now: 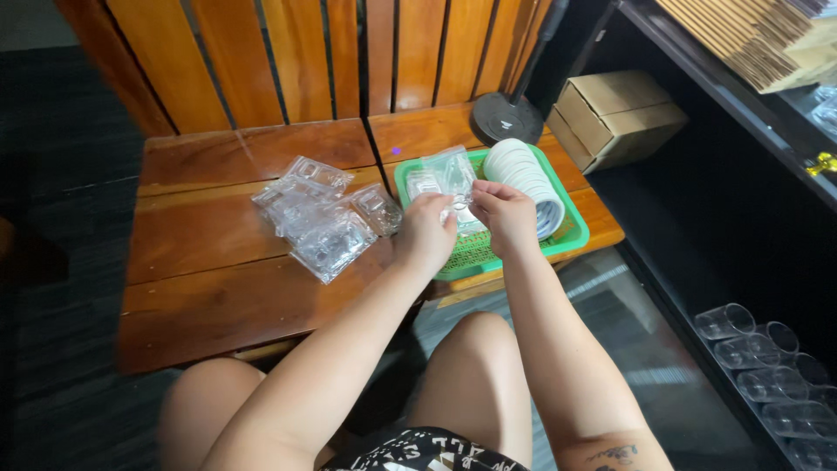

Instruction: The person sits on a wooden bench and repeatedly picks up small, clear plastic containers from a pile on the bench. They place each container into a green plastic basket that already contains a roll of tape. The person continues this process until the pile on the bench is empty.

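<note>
My left hand and my right hand are raised together over a green plastic tray, both pinching a small clear plastic bag between their fingertips. In the tray lies a curved stack of white round lids, just right of my right hand. More clear plastic packets rest in the tray behind the held bag.
A heap of clear plastic packets lies on the wooden bench to the left. A black round stand base and a cardboard box sit at the back right. Clear plastic cups lie low right.
</note>
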